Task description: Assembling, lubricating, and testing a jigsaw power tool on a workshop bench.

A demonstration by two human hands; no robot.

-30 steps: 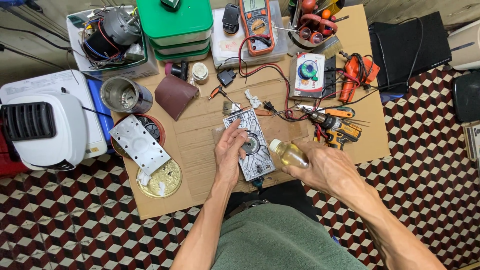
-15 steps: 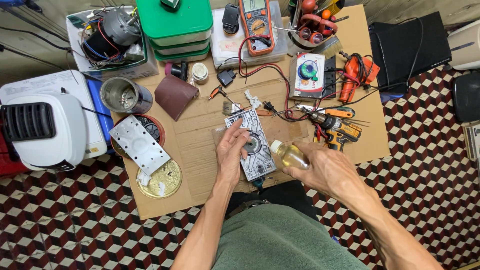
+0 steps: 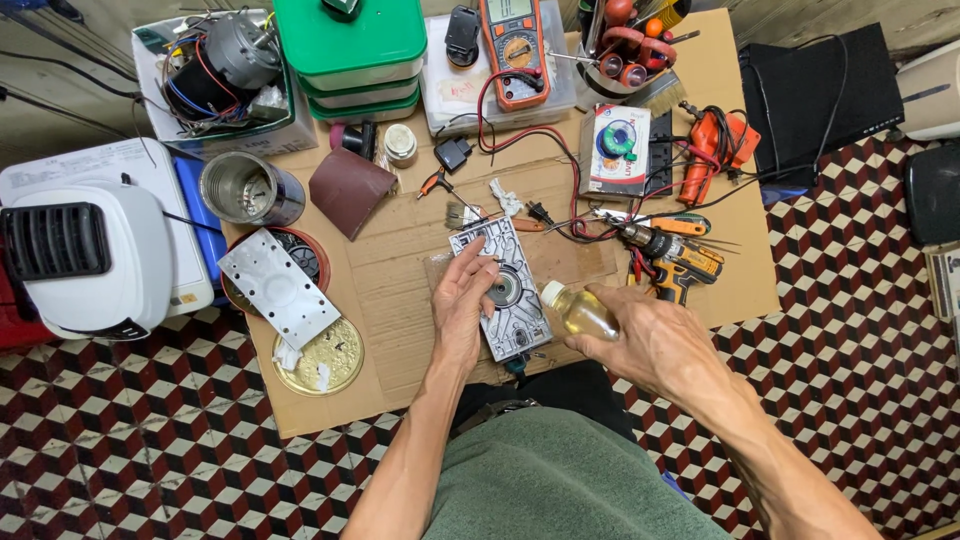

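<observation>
A grey cast-metal plate point(image 3: 507, 285) with a round bearing hole lies on the cardboard-covered table point(image 3: 400, 330). My left hand point(image 3: 463, 305) rests on the plate's left edge, fingers spread over it. My right hand point(image 3: 640, 335) grips a small clear bottle of yellowish oil point(image 3: 577, 311), tilted with its white cap pointing at the plate's right edge.
A flat metal plate point(image 3: 277, 285) lies over a round tin, a brass lid point(image 3: 320, 355) below it. A metal can point(image 3: 243, 190), sandpaper point(image 3: 347, 190), a multimeter point(image 3: 515, 45), green boxes point(image 3: 350, 50), a cordless drill point(image 3: 672, 255) and a white appliance point(image 3: 85, 255) surround the work.
None of note; the hands and bottle have only shifted slightly over the grey plate.
</observation>
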